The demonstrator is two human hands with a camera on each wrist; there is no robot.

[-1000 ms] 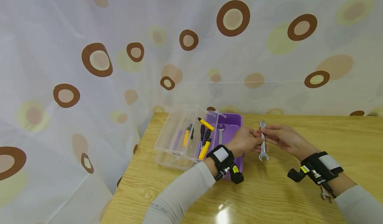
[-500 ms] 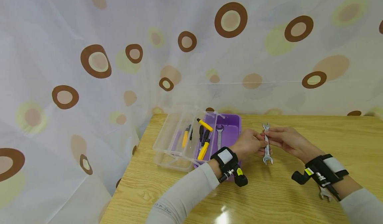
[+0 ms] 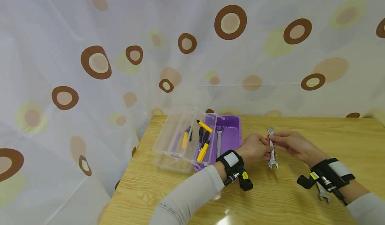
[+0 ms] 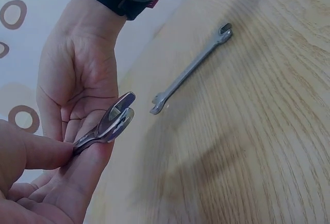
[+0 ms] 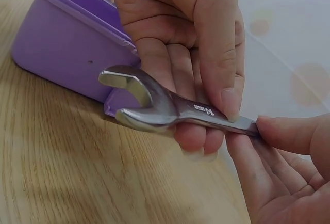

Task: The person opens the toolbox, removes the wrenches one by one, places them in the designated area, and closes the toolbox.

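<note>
Both hands hold one silver double open-ended wrench (image 3: 272, 153) above the table, right of the purple box. The left hand (image 3: 255, 147) pinches its shaft between thumb and curled fingers. Nearer the far end, the right hand (image 3: 293, 144) pinches it with thumb and fingertips. In the right wrist view the wrench (image 5: 149, 105) points its larger open end at the camera, with small stamped marks on the shaft. A second wrench (image 4: 191, 74) lies on the table beneath the right wrist.
A purple box (image 3: 233, 131) holds another wrench (image 3: 219, 144). Across its left side rests a clear plastic tray (image 3: 168, 134) with several yellow-handled and black-handled screwdrivers (image 3: 203, 151). A patterned curtain (image 3: 255, 58) hangs behind the wooden table (image 3: 144, 191).
The hands and the held wrench have shifted slightly right and nearer in the head view, the wrench tilting a little. Both grips stay the same.
</note>
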